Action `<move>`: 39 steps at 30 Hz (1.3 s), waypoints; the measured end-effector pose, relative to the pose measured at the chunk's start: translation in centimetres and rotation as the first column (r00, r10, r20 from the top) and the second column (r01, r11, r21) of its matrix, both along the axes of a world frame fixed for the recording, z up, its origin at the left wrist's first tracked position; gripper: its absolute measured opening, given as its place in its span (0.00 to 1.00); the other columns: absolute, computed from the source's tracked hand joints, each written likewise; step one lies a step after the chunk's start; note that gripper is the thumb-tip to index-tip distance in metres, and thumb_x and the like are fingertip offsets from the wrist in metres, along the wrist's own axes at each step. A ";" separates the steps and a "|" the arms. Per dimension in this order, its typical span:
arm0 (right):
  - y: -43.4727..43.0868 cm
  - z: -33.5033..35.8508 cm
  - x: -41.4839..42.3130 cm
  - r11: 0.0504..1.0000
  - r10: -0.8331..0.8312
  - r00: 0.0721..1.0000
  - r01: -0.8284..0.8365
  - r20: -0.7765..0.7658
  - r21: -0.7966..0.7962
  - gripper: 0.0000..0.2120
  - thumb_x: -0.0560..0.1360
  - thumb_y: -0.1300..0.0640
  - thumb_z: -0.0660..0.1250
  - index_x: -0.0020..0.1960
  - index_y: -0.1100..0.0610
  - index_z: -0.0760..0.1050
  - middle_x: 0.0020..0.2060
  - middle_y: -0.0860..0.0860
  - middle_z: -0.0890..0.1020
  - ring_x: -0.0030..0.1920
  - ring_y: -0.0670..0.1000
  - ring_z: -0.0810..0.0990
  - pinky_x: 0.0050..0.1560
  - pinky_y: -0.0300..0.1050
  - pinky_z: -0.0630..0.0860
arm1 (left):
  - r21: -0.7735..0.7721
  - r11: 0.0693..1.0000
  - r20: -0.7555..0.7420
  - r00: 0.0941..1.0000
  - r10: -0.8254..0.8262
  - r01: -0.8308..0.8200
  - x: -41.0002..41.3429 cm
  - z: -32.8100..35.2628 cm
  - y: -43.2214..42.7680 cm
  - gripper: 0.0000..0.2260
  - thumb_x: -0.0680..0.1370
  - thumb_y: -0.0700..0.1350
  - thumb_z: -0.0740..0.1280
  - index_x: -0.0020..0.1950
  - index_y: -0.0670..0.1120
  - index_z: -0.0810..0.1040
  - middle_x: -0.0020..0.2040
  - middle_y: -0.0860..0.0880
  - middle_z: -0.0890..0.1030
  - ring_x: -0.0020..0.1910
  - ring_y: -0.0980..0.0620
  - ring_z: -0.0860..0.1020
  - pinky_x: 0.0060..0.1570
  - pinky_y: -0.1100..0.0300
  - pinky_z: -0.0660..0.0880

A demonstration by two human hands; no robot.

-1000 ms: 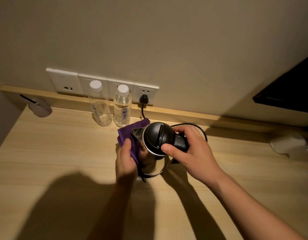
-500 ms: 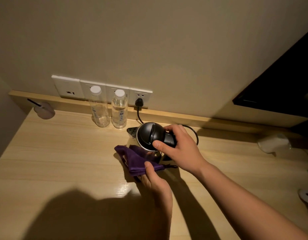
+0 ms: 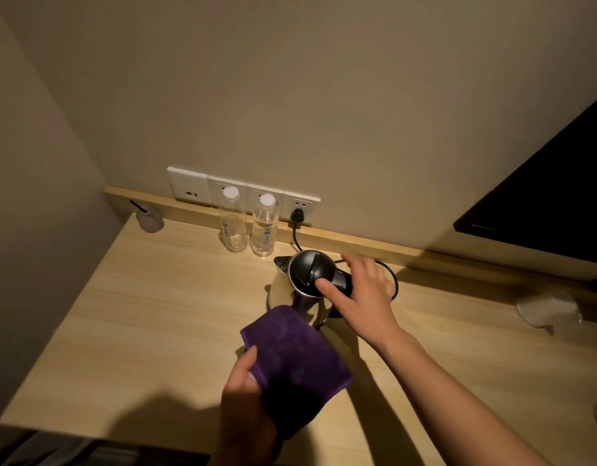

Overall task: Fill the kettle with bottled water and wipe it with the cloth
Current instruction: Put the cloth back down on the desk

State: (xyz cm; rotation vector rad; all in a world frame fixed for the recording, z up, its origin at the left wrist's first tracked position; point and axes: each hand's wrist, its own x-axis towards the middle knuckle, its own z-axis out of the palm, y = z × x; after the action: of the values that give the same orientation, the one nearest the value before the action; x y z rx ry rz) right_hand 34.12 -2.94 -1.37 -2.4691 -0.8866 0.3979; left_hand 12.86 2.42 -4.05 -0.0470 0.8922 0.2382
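Nearest, our left hand (image 3: 246, 391) grips the purple cloth (image 3: 297, 351), thumb over its left edge, just in front of the kettle (image 3: 307, 270). The kettle stands on the surface (image 3: 156, 314). Our right hand (image 3: 364, 297) lies over its handle, fingers loosely spread, thumb touching the lid. Farther left, two bottles (image 3: 265, 230) stand by the wall.

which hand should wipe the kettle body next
Left. The left hand grips the purple cloth just in front of the kettle, while the right hand rests on its handle, thumb on the lid.
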 end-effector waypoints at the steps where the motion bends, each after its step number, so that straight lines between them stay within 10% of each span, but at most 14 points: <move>1: -0.2 0.6 -0.7 0.998 -0.032 0.998 0.029 0.053 0.055 0.32 0.78 0.30 0.62 0.75 0.48 0.71 0.67 0.48 0.74 0.70 0.50 0.67 0.71 0.53 0.61 | 0.030 0.999 0.009 1.000 0.020 -0.020 -0.9 0.8 0.8 0.22 0.70 0.52 0.69 0.58 0.39 0.85 0.55 0.36 0.87 0.48 0.33 0.87 0.40 0.40 0.84; 4: -1.4 2.0 -3.8 0.924 -0.097 0.994 0.071 0.051 0.376 0.14 0.80 0.36 0.60 0.59 0.41 0.77 0.54 0.40 0.80 0.58 0.39 0.74 0.61 0.51 0.71 | 0.157 0.985 -0.033 0.996 0.078 -0.072 -2.7 2.9 3.2 0.20 0.76 0.46 0.68 0.63 0.35 0.81 0.50 0.40 0.89 0.44 0.41 0.89 0.39 0.48 0.85; 7: -1.3 3.2 -7.2 0.904 -0.061 0.904 0.230 -0.423 0.361 0.16 0.79 0.31 0.60 0.48 0.39 0.81 0.44 0.40 0.85 0.47 0.40 0.83 0.48 0.45 0.76 | 0.159 0.987 0.060 0.998 0.001 -0.011 -3.8 5.1 5.0 0.17 0.73 0.48 0.69 0.53 0.37 0.88 0.54 0.38 0.88 0.47 0.37 0.88 0.38 0.44 0.85; 10: 0.2 3.5 -9.2 0.914 -0.032 0.346 0.390 -0.938 0.113 0.23 0.79 0.32 0.64 0.57 0.48 0.87 0.53 0.53 0.89 0.57 0.50 0.88 0.64 0.55 0.81 | 0.185 0.983 0.081 0.996 -0.025 0.010 -4.9 5.8 6.8 0.18 0.74 0.49 0.67 0.53 0.38 0.88 0.56 0.39 0.87 0.50 0.38 0.88 0.38 0.43 0.84; 12: 1.5 3.5 -9.9 0.854 0.053 0.030 0.517 -0.998 0.061 0.23 0.79 0.44 0.71 0.64 0.61 0.84 0.59 0.64 0.86 0.60 0.61 0.87 0.62 0.53 0.84 | 0.182 0.983 0.078 0.996 -0.039 0.024 -5.6 5.7 8.3 0.19 0.75 0.49 0.66 0.54 0.37 0.88 0.56 0.38 0.87 0.51 0.37 0.87 0.39 0.42 0.84; 20: 10.4 -0.2 -12.6 0.914 0.062 0.479 0.325 -0.876 0.242 0.06 0.84 0.61 0.67 0.55 0.62 0.81 0.46 0.58 0.88 0.46 0.55 0.86 0.46 0.45 0.81 | 0.385 0.900 -0.093 0.979 -0.181 0.203 -9.0 2.0 17.6 0.17 0.82 0.42 0.64 0.66 0.36 0.80 0.64 0.34 0.83 0.61 0.36 0.83 0.51 0.44 0.84; 26: 19.2 -4.0 -12.7 0.930 0.014 0.560 0.298 -0.828 0.217 0.05 0.84 0.62 0.67 0.51 0.60 0.80 0.39 0.51 0.85 0.43 0.51 0.82 0.45 0.47 0.78 | 0.714 0.574 -0.434 0.897 -0.087 0.401 -7.4 -1.1 26.3 0.09 0.83 0.42 0.66 0.62 0.46 0.83 0.57 0.44 0.88 0.58 0.42 0.85 0.54 0.49 0.82; 39: 28.7 -12.8 -11.3 0.969 -0.175 0.739 0.246 -0.651 0.019 0.04 0.85 0.62 0.64 0.54 0.61 0.76 0.48 0.58 0.85 0.48 0.58 0.81 0.50 0.51 0.75 | 0.544 0.109 -0.830 0.553 -0.075 0.832 -3.1 -11.6 37.3 0.17 0.85 0.47 0.64 0.72 0.41 0.75 0.68 0.41 0.80 0.67 0.40 0.77 0.68 0.48 0.72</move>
State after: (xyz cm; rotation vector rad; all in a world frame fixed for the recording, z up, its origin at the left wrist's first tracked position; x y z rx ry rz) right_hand 22.82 25.78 -14.12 -2.0617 -0.3146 1.0152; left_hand 9.71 39.75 -15.67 1.6458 1.2624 0.0674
